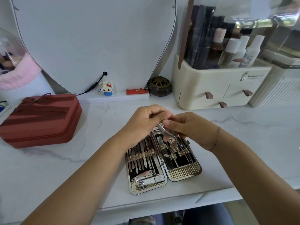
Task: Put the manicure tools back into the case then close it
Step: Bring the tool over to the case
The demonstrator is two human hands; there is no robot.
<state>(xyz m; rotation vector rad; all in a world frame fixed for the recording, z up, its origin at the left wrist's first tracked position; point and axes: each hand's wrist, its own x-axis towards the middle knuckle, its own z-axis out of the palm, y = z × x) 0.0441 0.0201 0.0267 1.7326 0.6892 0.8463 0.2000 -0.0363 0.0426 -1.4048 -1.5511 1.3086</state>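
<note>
A: Fig. 1, head cam. What am I seeing, qty first?
B: I'm counting 1 manicure case [185,173], lying open in 2 halves on the white table [243,135], near its front edge. The L half is holding 2 nail clippers [146,177] at its near end and a row of thin tools [141,158] under a gold strap; they're too fine to count.
A: Hands?
B: 2, both hovering over the case's far end and hiding it. The right hand [191,127] is pinching a steel tool [165,132] btw thumb and fingers. The left hand [142,122] is curling its fingers by that tool's tip; I can't tell whether it's gripping anything.
A: Text?
B: Only the cream organizer [211,85] is showing a label [253,76]: "Serious", rest too small. It's carrying 3 brown drawer pulls [209,95].
A: Surroundings?
B: 1 red zip pouch [40,119] is sitting well L of the case; 1 block figurine [106,88], 1 red bar [137,91] and 1 dark round pot [159,86] are standing along the back.
</note>
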